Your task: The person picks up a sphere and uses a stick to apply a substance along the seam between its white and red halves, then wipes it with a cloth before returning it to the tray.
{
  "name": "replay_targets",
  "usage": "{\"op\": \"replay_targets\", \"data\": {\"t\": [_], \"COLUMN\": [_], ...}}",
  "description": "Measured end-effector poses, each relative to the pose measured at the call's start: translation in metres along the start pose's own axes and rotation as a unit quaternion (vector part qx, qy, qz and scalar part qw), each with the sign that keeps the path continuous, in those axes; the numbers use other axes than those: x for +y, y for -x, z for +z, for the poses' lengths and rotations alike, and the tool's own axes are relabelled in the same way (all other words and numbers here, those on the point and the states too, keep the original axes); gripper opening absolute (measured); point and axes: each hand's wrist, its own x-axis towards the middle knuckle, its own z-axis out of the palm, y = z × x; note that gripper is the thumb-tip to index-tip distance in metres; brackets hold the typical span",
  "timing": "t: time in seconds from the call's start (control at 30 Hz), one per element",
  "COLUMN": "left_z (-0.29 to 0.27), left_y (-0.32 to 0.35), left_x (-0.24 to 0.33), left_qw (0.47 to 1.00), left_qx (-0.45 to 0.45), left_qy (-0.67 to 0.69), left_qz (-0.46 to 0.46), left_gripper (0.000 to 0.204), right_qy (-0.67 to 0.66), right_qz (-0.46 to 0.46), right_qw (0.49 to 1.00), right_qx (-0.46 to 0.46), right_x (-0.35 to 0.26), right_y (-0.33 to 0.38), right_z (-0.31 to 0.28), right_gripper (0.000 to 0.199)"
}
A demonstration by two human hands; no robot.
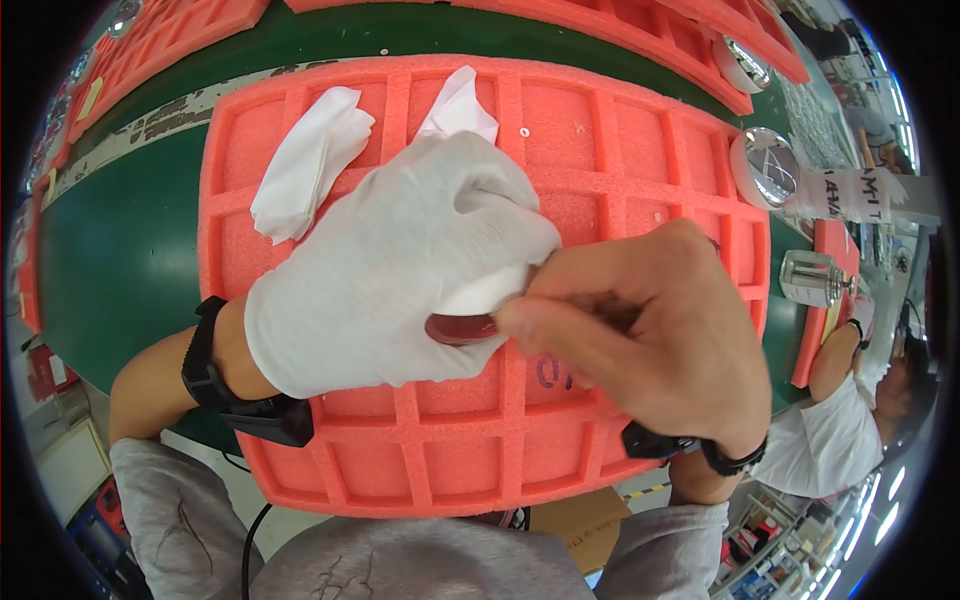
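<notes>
My left hand (400,260), in a white glove, is curled round a glossy round piece (460,329) that looks like a lens, with the pink foam showing reddish in it. A white wipe (485,295) lies across its upper part. My bare right hand (650,330) is closed, thumb and fingertips pinched at the edge of the wipe, against the glossy piece. Its other fingers are curled under and partly hidden. Both hands are above a pink foam tray (460,395) with square compartments. Beyond my left hand lie a folded white cloth (312,160) and another white cloth (462,108).
A green table (120,270) carries the tray, with more pink foam trays (640,40) at the back. On the right are a shiny metal dome (768,168), a clear glass bottle with a metal top (812,278) and a taped post (850,195). Another person's arm (835,360) shows at far right.
</notes>
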Motion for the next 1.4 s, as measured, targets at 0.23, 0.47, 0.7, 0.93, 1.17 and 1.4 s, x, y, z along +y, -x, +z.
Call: {"op": "replay_targets", "data": {"t": [0.23, 0.47, 0.7, 0.93, 1.17, 1.4], "left_z": [-0.002, -0.001, -0.001, 0.0, 0.002, 0.002], "left_y": [0.001, 0.003, 0.002, 0.002, 0.001, 0.001], "left_x": [-0.001, -0.001, -0.002, -0.001, -0.004, -0.002], "left_qw": [1.0, 1.0, 1.0, 1.0, 0.999, 0.999], "left_qx": [-0.004, 0.001, 0.006, 0.005, 0.033, 0.028], "left_qy": [-0.018, 0.01, 0.017, 0.015, 0.004, 0.009], "left_qz": [0.002, -0.008, -0.001, -0.002, 0.029, 0.024], "left_gripper": [0.05, 0.049, 0.05, 0.051, 0.051, 0.051], "right_qy": [-0.044, -0.057, -0.099, -0.112, -0.127, -0.14], "right_qz": [-0.012, -0.039, 0.008, 0.059, 0.036, 0.044], "right_qw": [0.998, 0.997, 0.995, 0.992, 0.991, 0.989], "right_qx": [0.046, 0.032, 0.015, -0.011, -0.001, -0.02], "right_x": [0.004, 0.009, 0.012, 0.017, 0.015, 0.013], "right_y": [0.0, -0.003, -0.003, -0.004, -0.003, -0.005], "right_z": [0.008, 0.011, 0.005, -0.001, 0.001, -0.001], "right_gripper": [0.017, 0.017, 0.019, 0.019, 0.018, 0.018]}}
